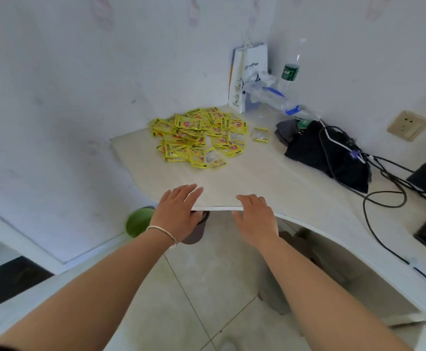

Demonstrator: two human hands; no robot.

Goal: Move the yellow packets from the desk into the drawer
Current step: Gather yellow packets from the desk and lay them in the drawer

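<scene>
A heap of several yellow packets (199, 136) lies on the cream desk (270, 178) near the back corner, with one lone packet (260, 134) off to its right. My left hand (179, 214), a silver bangle on its wrist, hovers over the desk's front edge with fingers spread and nothing in it. My right hand (256, 219) is beside it at the same edge, fingers apart and empty. Both hands are well short of the heap. No drawer is visible.
A white paper bag (247, 77), plastic bottles (289, 72) and clear wrapping stand in the back corner. A black cloth bundle (328, 153) with cables (384, 196) lies at the right. A wall socket (408, 125) is beyond. A green bin (139, 221) stands on the tiled floor below.
</scene>
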